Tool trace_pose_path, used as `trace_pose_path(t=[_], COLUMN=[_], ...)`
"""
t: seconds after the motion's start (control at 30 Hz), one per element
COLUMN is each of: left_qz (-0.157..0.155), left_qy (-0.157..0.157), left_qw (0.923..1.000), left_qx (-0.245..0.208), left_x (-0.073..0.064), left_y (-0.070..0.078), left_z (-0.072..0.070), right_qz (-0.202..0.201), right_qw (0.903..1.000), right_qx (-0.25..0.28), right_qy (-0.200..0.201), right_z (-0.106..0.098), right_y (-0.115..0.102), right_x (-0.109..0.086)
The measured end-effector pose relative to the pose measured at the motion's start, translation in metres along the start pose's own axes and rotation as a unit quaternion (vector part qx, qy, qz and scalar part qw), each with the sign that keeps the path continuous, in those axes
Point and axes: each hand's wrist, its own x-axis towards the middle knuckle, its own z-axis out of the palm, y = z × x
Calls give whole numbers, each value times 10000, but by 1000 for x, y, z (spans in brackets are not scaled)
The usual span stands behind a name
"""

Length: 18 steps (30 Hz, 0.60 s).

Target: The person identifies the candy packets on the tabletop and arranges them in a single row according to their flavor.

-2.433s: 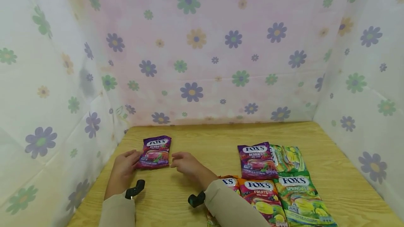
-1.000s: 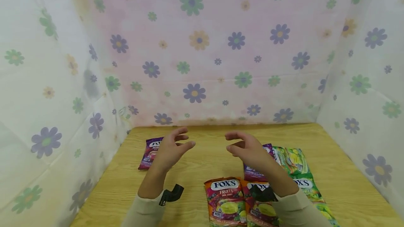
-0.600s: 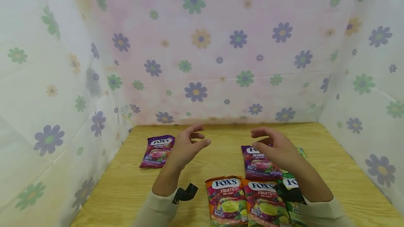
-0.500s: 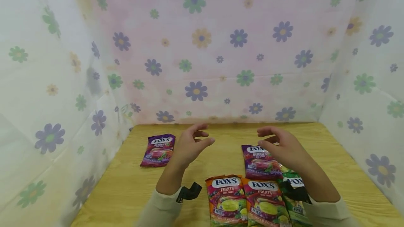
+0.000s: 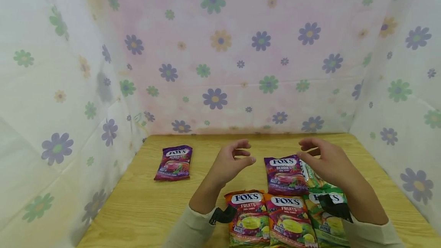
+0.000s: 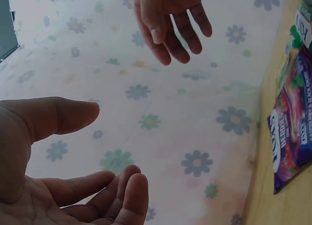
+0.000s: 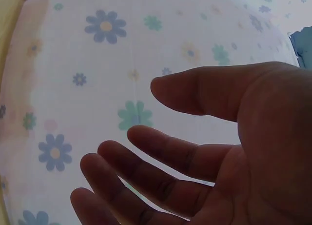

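Note:
Both hands hover above the table with relaxed fingers and hold nothing. My left hand [image 5: 231, 162] is raised left of a purple Fox's Berries candy bag [image 5: 285, 175]; in the left wrist view its thumb and fingers stand apart. My right hand [image 5: 327, 162] is above a green Spring Tea bag [image 5: 311, 177], partly covering it. In front lie two orange-red Fox's Fruits bags, a left one [image 5: 249, 221] and a right one [image 5: 291, 223]. Beside them is another green Spring Tea bag [image 5: 327, 221], partly hidden by the right wrist's black strap piece. A second Berries bag [image 5: 173, 163] lies alone at the left.
The wooden table [image 5: 138, 217] is enclosed by flower-printed cloth at the back [image 5: 241, 98] and on both sides. Black camera mounts sit on both wrists, the left mount [image 5: 223, 214] just over the edge of a Fruits bag.
Earlier the left hand touched the far-left Berries bag, with the right hand close by. Both hands have since lifted and moved right. That bag stays at the left.

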Motion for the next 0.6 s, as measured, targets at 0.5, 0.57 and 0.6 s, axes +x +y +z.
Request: trace_pose_path(t=[0.5,0.57,0.6], left_qz=[-868,-971,-1026], left_qy=[-124,-152,-160], left_qw=[9898,9877,9866], left_qx=[-1120,-1218,-1262], left_x=[21,22,22], left_y=[-53,-58,-61], left_z=[31,33,34], right_qz=[181,248,276], right_qw=[9981,9963,9947], right_qx=[-144,170,345], right_qy=[-570,-807,-927], right_z=[6,8,9], right_y=[52,60,64], right_x=[18,20,21])
